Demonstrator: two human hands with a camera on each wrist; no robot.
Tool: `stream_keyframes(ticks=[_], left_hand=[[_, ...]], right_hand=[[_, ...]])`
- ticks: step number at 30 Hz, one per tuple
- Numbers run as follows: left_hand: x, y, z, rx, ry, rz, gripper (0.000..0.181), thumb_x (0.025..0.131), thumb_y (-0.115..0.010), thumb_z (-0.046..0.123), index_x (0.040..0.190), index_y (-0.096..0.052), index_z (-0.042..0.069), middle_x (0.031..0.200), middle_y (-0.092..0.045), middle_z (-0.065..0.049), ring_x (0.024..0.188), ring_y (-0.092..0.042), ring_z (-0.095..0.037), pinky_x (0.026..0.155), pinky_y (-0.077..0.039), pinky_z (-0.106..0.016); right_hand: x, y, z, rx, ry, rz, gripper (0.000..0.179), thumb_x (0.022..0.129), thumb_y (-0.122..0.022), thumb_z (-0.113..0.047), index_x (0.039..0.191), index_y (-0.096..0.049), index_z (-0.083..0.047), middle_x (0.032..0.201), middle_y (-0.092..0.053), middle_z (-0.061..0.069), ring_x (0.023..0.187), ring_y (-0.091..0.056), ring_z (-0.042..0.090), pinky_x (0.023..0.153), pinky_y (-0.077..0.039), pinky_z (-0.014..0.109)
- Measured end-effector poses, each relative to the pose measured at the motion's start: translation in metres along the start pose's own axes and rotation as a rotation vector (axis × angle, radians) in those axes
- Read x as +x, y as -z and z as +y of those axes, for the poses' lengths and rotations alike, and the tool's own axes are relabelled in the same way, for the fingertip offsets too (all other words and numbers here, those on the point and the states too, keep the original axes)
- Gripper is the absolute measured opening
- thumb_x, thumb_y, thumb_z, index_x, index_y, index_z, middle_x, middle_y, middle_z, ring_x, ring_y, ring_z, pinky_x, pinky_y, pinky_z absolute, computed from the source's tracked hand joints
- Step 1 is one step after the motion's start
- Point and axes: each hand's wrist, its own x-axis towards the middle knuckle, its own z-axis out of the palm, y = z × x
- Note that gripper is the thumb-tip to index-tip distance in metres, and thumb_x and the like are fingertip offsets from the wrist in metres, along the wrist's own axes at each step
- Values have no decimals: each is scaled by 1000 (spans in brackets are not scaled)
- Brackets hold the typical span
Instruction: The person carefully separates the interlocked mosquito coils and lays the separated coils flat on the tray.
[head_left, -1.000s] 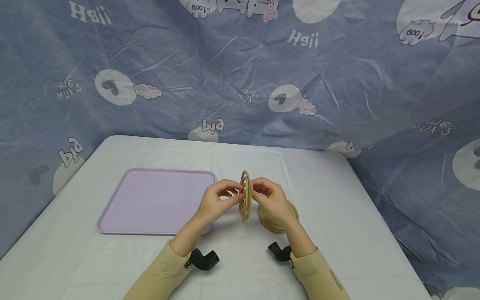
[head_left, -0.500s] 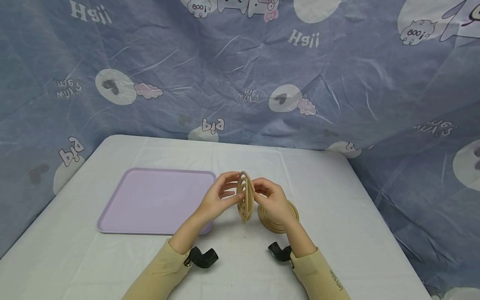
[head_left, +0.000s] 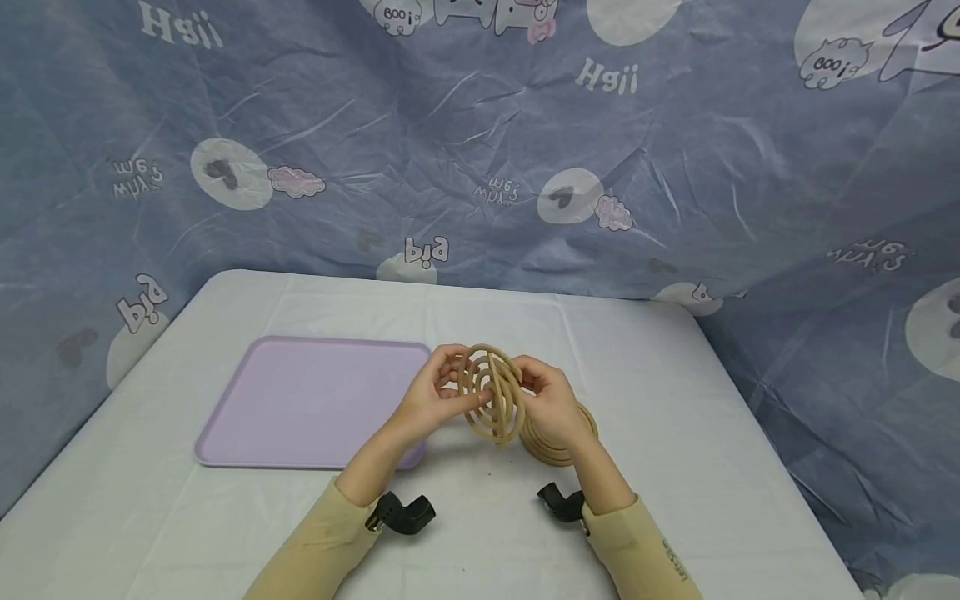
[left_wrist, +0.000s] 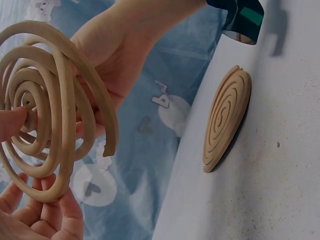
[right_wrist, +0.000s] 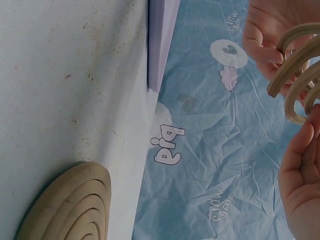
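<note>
Tan mosquito coils (left_wrist: 66, 105), apparently two interlocked spirals partly pulled apart, are held up over the table between both hands. My left hand (head_left: 429, 398) pinches the left side, with its thumb at the centre of the spiral and the fingers round the outer ring. Opposite it, my right hand (head_left: 551, 404) grips the right-hand edge. Loops stand spread out with gaps between them, and a free blunt end hangs out in the left wrist view. Below the right wrist, a further mosquito coil (head_left: 546, 454) lies flat on the table, its turns tightly packed.
A lilac tray (head_left: 315, 408) lies left of the hands on the white table (head_left: 637, 375). Small brown crumbs dot the cloth near the flat coil. Black camera mounts (head_left: 405, 514) sit on both wrists. A printed blue curtain (head_left: 450, 125) hangs behind.
The held coils have turned from edge-on to more face-on and their loops have spread apart. My left fingers have shifted up onto the outer ring; the right hand has barely moved.
</note>
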Motion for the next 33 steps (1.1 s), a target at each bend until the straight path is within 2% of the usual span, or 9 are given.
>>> stream_keyframes(ticks=[5,12,16,20,25,29,33], left_hand=[[0,2,-1,-41,18,-10,61,79,-71,-1,130,-38,0,113,-57,-20,95,-56,-24,79,-52,-31],[0,2,0,-126,38,-18,58,78,-70,-4,127,-39,-1,114,-54,-18,105,-55,-30,81,-51,-30],[0,1,1,-137,22,-11,62,78,-70,-5,130,-36,2,120,-49,-21,107,-54,-33,81,-51,-30],[0,-1,0,-111,-42,0,67,78,-70,-5,133,-32,1,128,-43,-23,112,-51,-36,87,-50,-38],[1,-3,1,-20,-103,59,58,77,-72,-6,125,-40,-1,128,-45,-17,118,-47,-32,95,-44,-45],[1,-3,1,107,-108,121,37,76,-76,-1,107,-56,-1,111,-54,-16,108,-50,-29,92,-43,-47],[-1,-4,8,155,-113,97,19,79,-73,-1,95,-64,-3,96,-62,-18,93,-55,-31,82,-46,-47]], right_hand=[[0,1,0,-1,10,-13,10,85,-63,7,94,-61,12,88,-65,5,84,-61,13,79,-51,28],[1,1,-1,-8,7,-25,10,85,-63,6,93,-61,11,86,-65,9,83,-61,12,79,-50,29],[1,1,0,-10,13,-17,10,85,-63,7,93,-61,11,87,-65,2,84,-61,13,77,-51,28],[1,1,0,-13,25,-8,11,84,-63,10,94,-61,12,87,-63,-8,83,-61,13,76,-51,28],[1,1,0,-35,52,-14,13,83,-60,14,96,-62,10,88,-64,1,80,-60,10,75,-52,30],[0,1,-2,-33,57,-21,13,83,-60,14,95,-62,9,87,-64,12,78,-60,12,74,-51,31],[0,0,-3,-33,48,-22,13,83,-60,15,95,-62,9,88,-63,10,79,-60,11,75,-51,32]])
